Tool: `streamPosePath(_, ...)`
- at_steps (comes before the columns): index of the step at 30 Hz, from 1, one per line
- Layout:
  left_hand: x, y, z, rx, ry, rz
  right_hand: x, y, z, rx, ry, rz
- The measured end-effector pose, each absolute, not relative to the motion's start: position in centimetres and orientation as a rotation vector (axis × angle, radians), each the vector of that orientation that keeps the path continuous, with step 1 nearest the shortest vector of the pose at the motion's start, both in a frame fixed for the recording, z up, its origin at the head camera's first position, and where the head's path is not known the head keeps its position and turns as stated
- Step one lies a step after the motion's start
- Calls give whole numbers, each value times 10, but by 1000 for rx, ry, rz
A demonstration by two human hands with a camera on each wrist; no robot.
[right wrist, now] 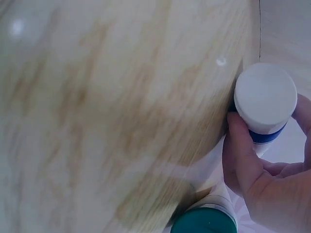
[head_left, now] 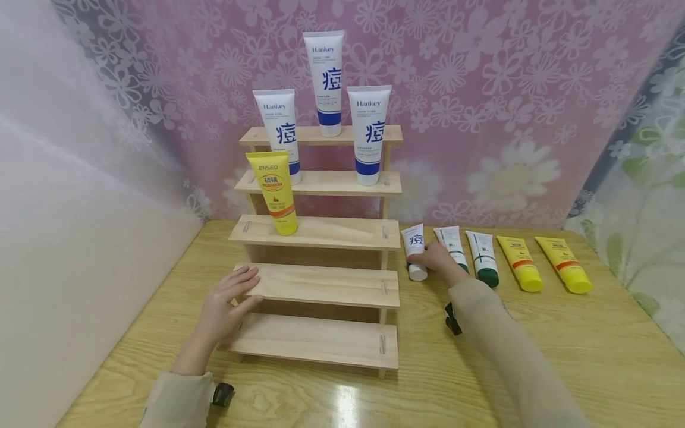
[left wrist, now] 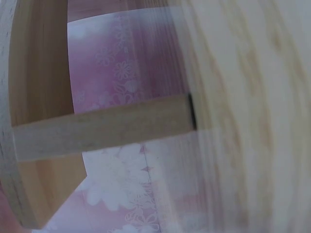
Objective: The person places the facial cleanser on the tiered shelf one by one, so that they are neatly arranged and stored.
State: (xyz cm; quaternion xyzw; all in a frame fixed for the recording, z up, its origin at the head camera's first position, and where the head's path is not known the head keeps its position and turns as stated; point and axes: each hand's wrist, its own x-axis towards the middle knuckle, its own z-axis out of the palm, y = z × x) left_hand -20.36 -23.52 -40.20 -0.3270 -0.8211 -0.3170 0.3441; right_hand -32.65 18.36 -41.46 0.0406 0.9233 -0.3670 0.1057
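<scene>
Right hand [head_left: 436, 258] pinches the white tube [head_left: 414, 246] near its cap at 3 o'clock; looks light, squishy, slick. Left hand [head_left: 227, 300] lies flat, holding nothing, on the wooden rack [head_left: 321, 285]

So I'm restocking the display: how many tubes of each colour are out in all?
White with blue: 4, one held by the right hand
Yellow: 3
White with green: 2
Total: 9
</scene>
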Motion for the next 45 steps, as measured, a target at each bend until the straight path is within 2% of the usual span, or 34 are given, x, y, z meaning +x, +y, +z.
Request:
streamPosePath(19, -203, -235, -400, -849, -2125, -813, -314, 186, -414, 74, 2740, -1179)
streamPosePath(32, -203, -234, -401, -855, -2105, -833, -299, 186, -398, 36, 2722, -1299)
streamPosePath(45, -201, -233, -398, -859, -2101, -825, -267, 186, -377, -30, 2735, -1485)
